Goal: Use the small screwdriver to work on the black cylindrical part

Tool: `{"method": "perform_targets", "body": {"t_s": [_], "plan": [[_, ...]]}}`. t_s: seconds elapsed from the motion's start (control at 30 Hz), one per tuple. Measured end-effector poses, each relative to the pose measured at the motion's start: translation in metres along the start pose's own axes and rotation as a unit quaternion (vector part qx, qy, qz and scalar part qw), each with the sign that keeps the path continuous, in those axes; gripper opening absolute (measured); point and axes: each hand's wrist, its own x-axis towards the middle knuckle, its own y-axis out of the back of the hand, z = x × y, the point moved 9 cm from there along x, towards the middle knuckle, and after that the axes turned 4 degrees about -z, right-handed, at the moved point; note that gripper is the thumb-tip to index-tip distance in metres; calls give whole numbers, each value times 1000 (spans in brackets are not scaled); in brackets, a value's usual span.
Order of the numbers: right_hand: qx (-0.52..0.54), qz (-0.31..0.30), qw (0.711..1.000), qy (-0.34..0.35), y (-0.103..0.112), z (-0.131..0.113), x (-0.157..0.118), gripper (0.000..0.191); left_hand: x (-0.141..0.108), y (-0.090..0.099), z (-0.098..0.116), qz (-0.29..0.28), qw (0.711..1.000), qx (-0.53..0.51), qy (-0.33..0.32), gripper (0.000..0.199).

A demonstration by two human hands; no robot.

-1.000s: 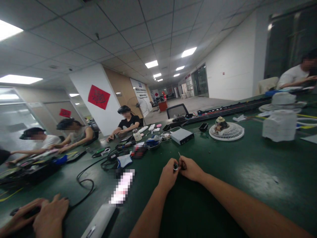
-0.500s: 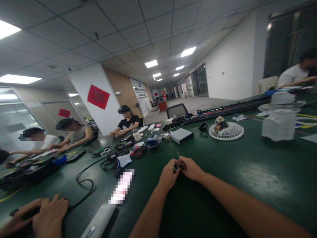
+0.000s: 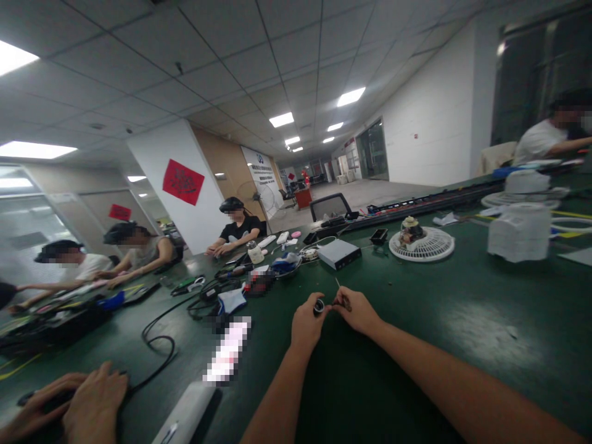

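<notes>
My left hand (image 3: 308, 325) pinches a small dark ring with a shiny metal rim (image 3: 319, 306) between thumb and fingers. My right hand (image 3: 356, 311) holds a small brownish part (image 3: 345, 303) with a thin pale pin (image 3: 337, 283) sticking up from it. The two hands are close together above the green bench mat (image 3: 407, 345), and the ring and the brownish part are a little apart. My fingers hide part of each small piece.
A co-worker's hands (image 3: 87, 404) rest at lower left on a dark object, near a black cable (image 3: 160, 351). A silver box (image 3: 339, 254), a white fan guard (image 3: 420, 244) and a white wrapped roll (image 3: 520, 233) stand farther along the bench.
My left hand has drawn back to the left with the ring, opening a small gap between the hands. The pin now stands a little more upright.
</notes>
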Motion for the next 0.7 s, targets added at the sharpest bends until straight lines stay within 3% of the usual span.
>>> {"method": "perform_targets", "body": {"t_s": [0.17,0.33,0.7], "plan": [[33,33,999,18,9,-7,-1,28,0,-6,-10,-5,1000,13,28,27],[55,58,996,30,16,-14,-2,29,-2,-13,-9,-23,999,35,13,27],[81,43,994,53,14,-20,-4,27,-4,-13,3,-43,997,57,-29,17]]}}
